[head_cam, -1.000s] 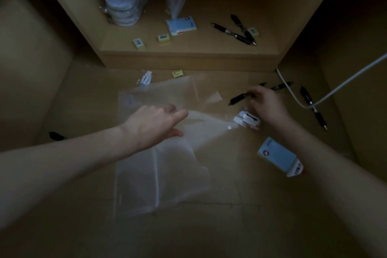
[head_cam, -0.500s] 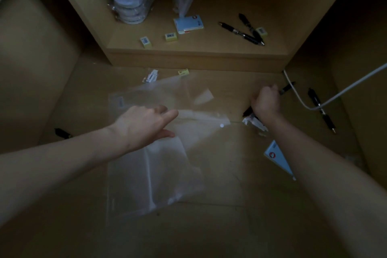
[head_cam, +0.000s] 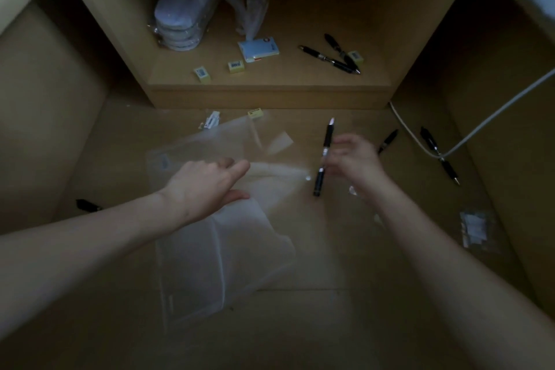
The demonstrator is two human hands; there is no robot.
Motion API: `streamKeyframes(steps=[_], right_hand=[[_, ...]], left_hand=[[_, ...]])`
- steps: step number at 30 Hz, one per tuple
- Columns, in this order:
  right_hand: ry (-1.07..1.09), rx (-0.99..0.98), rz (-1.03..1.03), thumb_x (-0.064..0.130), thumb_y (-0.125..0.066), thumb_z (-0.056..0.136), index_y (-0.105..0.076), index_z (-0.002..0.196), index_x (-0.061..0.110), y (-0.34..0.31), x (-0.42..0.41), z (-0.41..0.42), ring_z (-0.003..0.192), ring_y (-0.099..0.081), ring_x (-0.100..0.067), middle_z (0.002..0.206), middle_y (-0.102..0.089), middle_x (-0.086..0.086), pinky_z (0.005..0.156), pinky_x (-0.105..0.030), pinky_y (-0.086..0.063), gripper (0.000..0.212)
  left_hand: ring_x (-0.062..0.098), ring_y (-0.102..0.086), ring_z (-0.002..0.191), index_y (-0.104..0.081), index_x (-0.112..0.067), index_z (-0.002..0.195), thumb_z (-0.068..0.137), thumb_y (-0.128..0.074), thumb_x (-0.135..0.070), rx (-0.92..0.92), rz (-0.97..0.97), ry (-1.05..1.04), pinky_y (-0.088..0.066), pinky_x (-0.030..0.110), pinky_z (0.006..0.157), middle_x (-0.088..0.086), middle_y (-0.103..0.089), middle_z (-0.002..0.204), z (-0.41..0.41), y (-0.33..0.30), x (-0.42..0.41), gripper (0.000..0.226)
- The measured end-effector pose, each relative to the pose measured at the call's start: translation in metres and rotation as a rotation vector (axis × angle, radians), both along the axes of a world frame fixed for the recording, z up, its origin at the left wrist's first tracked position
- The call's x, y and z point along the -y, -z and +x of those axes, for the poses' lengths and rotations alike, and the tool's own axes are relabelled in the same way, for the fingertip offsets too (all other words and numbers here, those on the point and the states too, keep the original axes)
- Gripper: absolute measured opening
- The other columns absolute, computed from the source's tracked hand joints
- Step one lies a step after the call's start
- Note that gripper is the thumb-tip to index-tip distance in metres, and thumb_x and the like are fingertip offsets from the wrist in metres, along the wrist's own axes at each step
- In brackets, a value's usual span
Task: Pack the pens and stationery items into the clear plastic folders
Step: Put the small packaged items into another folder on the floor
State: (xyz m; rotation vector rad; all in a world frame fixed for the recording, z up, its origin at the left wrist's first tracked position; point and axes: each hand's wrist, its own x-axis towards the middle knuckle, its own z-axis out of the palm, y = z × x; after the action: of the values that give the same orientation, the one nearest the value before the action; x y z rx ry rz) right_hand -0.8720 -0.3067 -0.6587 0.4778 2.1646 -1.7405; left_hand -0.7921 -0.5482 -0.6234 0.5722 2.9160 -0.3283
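Observation:
Two clear plastic folders (head_cam: 216, 258) lie overlapped on the wooden floor in the middle. My left hand (head_cam: 207, 186) rests on the upper folder's flap near its snap button (head_cam: 308, 178), fingers pointing right. My right hand (head_cam: 354, 159) pinches a black pen (head_cam: 324, 156), held almost upright just right of the folder's edge. Two more black pens, one (head_cam: 389, 140) close by and one (head_cam: 438, 153) farther right, lie on the floor beyond that hand. On the shelf behind are two crossed pens (head_cam: 333, 58), a white notepad (head_cam: 258, 49) and small yellow erasers (head_cam: 235, 66).
A grey cable (head_cam: 480, 123) runs across the right side over a pen. A small clear packet (head_cam: 474, 228) lies at the right. A small white packet (head_cam: 211, 120) and a yellow eraser (head_cam: 255, 113) sit above the folders. Bagged stacked items (head_cam: 180, 21) stand on the shelf.
My right hand has lifted a black pen off the floor and brought it left toward the folder's edge. The left hand stays on the folder.

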Motion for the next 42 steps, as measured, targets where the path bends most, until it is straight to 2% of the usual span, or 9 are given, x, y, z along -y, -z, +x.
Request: streamKeyframes(steps=[3, 8, 11, 17, 22, 25, 29, 33, 42], right_hand=[[-0.208, 0.086, -0.130, -0.019, -0.064, 0.075, -0.050, 0.103, 0.005, -0.004, 0.030, 0.029, 0.059, -0.058, -0.020, 0.070, -0.060, -0.007, 0.058, -0.032, -0.055, 0.039], [-0.473, 0.255, 0.024, -0.015, -0.067, 0.074, -0.056, 0.080, 0.010, 0.015, 0.065, 0.055, 0.062, -0.061, -0.023, 0.074, -0.061, -0.009, 0.065, -0.036, -0.058, 0.027], [-0.513, 0.327, 0.073, -0.014, -0.066, 0.075, -0.055, 0.078, 0.011, 0.023, 0.079, 0.064, 0.059, -0.060, -0.025, 0.075, -0.059, -0.009, 0.061, -0.035, -0.057, 0.027], [-0.543, 0.329, 0.178, -0.008, -0.070, 0.075, -0.057, 0.087, 0.008, 0.031, 0.086, 0.071, 0.055, -0.059, -0.025, 0.086, -0.061, -0.015, 0.047, -0.028, -0.054, 0.024], [-0.413, 0.331, 0.112, -0.009, -0.065, 0.078, -0.056, 0.083, 0.009, 0.031, 0.064, 0.066, 0.064, -0.063, -0.031, 0.088, -0.066, -0.021, 0.066, -0.039, -0.057, 0.021], [-0.188, 0.286, -0.001, -0.010, -0.054, 0.087, -0.050, 0.076, 0.009, 0.025, 0.029, 0.039, 0.051, -0.058, -0.018, 0.073, -0.058, -0.015, 0.045, -0.024, -0.051, 0.023], [0.104, 0.103, 0.343, -0.004, -0.045, 0.091, -0.053, 0.072, 0.005, 0.028, -0.034, -0.005, 0.059, -0.062, -0.028, 0.087, -0.066, -0.026, 0.053, -0.033, -0.053, 0.023], [0.135, -0.040, 0.679, 0.000, -0.047, 0.094, -0.064, 0.103, -0.006, 0.034, -0.067, -0.029, 0.094, -0.063, -0.030, 0.100, -0.064, -0.020, 0.068, -0.027, -0.043, 0.020], [0.086, -0.041, 0.855, 0.008, -0.061, 0.090, -0.056, 0.116, -0.004, 0.057, -0.067, -0.060, 0.107, -0.061, -0.030, 0.120, -0.060, -0.020, 0.068, -0.026, -0.042, 0.029]], left_hand=[[0.035, -0.064, 0.092, -0.040, -0.018, 0.123, 0.084, -0.019, -0.063, -0.090, 0.048, 0.024, -0.042, 0.034, 0.061, 0.004, -0.055, 0.125, 0.004, 0.001, 0.003, 0.063], [0.029, -0.055, 0.038, -0.041, -0.016, 0.095, 0.087, -0.031, -0.056, -0.266, 0.197, 0.189, -0.030, 0.023, 0.032, 0.008, -0.067, 0.081, 0.020, 0.001, 0.006, 0.042], [0.026, -0.056, 0.037, -0.038, -0.017, 0.093, 0.084, -0.032, -0.054, -0.289, 0.218, 0.222, -0.022, 0.019, 0.033, 0.006, -0.067, 0.083, 0.029, 0.004, 0.008, 0.039], [0.025, -0.056, 0.037, -0.041, -0.017, 0.094, 0.085, -0.032, -0.054, -0.297, 0.257, 0.219, -0.030, 0.022, 0.028, 0.007, -0.067, 0.087, 0.032, 0.009, 0.009, 0.039], [0.028, -0.057, 0.040, -0.042, -0.016, 0.094, 0.086, -0.034, -0.053, -0.288, 0.296, 0.245, -0.032, 0.023, 0.028, 0.008, -0.067, 0.088, 0.027, 0.011, 0.005, 0.039], [0.029, -0.058, 0.040, -0.042, -0.016, 0.093, 0.086, -0.035, -0.052, -0.276, 0.317, 0.250, -0.033, 0.024, 0.028, 0.009, -0.066, 0.086, 0.026, 0.011, 0.002, 0.038], [0.028, -0.058, 0.040, -0.044, -0.016, 0.093, 0.086, -0.034, -0.053, -0.277, 0.295, 0.259, -0.033, 0.023, 0.029, 0.011, -0.067, 0.089, 0.021, 0.011, 0.001, 0.038], [0.028, -0.058, 0.040, -0.041, -0.018, 0.095, 0.086, -0.033, -0.054, -0.281, 0.299, 0.267, -0.036, 0.025, 0.029, 0.013, -0.068, 0.091, 0.013, 0.012, -0.003, 0.037], [0.029, -0.058, 0.039, -0.042, -0.017, 0.095, 0.086, -0.033, -0.053, -0.312, 0.283, 0.263, -0.034, 0.024, 0.029, 0.014, -0.069, 0.092, 0.001, 0.015, -0.010, 0.038]])
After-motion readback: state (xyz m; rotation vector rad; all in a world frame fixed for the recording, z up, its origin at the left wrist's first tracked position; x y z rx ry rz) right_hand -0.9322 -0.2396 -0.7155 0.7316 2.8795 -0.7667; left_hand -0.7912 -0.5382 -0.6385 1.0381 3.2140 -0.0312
